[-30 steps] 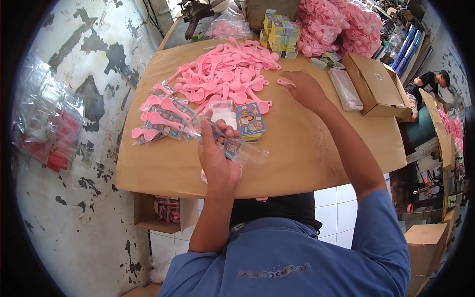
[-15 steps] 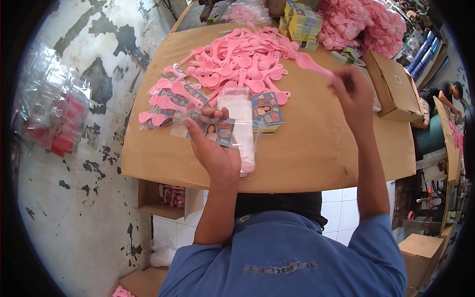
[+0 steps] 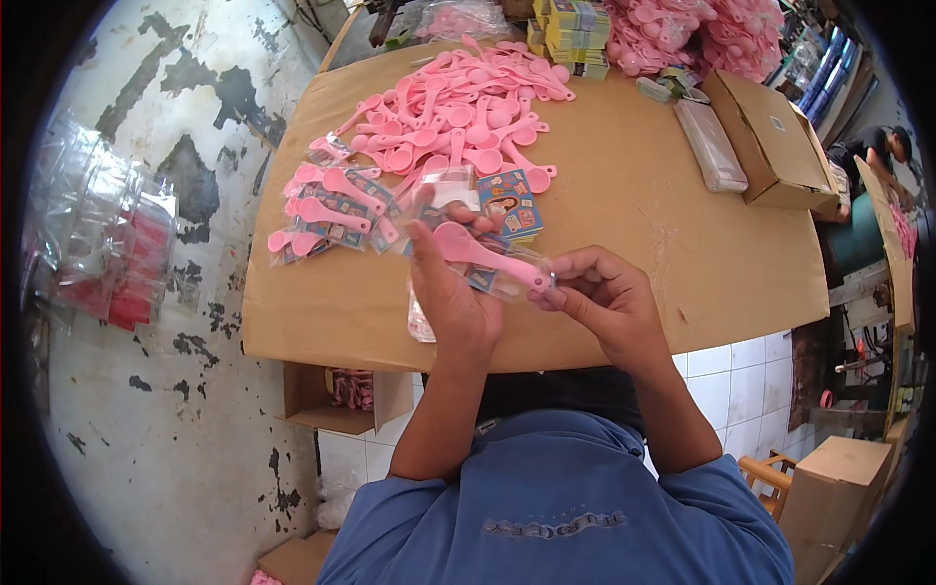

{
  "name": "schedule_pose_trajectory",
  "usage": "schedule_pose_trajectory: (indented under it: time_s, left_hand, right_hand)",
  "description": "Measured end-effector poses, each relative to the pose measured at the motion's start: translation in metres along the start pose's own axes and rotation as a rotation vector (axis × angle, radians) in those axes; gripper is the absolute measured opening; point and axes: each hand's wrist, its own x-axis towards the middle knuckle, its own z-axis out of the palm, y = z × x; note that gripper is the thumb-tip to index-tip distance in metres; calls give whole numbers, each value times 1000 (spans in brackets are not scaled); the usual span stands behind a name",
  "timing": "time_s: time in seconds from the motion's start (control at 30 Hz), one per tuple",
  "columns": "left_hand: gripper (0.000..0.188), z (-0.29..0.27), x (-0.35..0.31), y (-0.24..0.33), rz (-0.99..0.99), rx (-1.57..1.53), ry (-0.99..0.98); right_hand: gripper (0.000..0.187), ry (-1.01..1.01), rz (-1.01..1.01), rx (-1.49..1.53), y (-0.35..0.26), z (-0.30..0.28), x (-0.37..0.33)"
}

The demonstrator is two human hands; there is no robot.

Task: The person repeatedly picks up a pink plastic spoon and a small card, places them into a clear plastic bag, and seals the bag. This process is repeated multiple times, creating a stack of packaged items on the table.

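A pink spoon (image 3: 492,256) lies along a clear plastic bag (image 3: 507,285) with a blue printed card in it. My left hand (image 3: 460,307) cradles the bag from below, thumb raised beside the spoon's bowl. At the handle's holed end, my right hand (image 3: 616,307) pinches the bag's edge between thumb and fingertips. Whether the bowl is fully inside the plastic is hard to tell. Beyond my left hand stands a stack of blue cards (image 3: 509,200), beside partly hidden clear bags (image 3: 421,320). Several bagged spoons (image 3: 327,210) lie to the left.
A large heap of loose pink spoons (image 3: 458,112) covers the table's far middle. Bundled yellow cards (image 3: 570,37) and bulging bags of pink spoons (image 3: 658,34) stand behind it. At the right are a clear-wrapped pack (image 3: 710,146) and a cardboard box (image 3: 770,141). Another person (image 3: 873,156) works far right.
My right hand has come in from the right with the spoon, which now lies along the bag. My left hand has shifted slightly right, bringing the bag with it.
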Motion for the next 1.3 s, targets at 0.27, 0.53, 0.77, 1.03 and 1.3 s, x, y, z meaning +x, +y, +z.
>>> schedule_pose_trajectory:
  time_s: [0.27, 0.53, 0.77, 1.03, 1.3]
  left_hand:
    - [50, 7, -16, -5, -347, -73, -21]
    - [46, 5, -8, 0, -501, 42, -78]
    - [49, 13, -5, 5, -609, -75, -143]
    - [59, 5, -13, 3, -530, 146, -90]
    - [45, 7, -27, 4, -548, 530, -327]
  right_hand:
    - [54, 89, -207, -379, 35, -7, 15]
    - [26, -170, -771, -865, -3, -34, 2]
    - [28, 29, -693, -1095, -22, -31, 12]
    - [29, -139, -640, -778, -32, -28, 21]
    - [50, 26, 52, -256, -19, -22, 7]
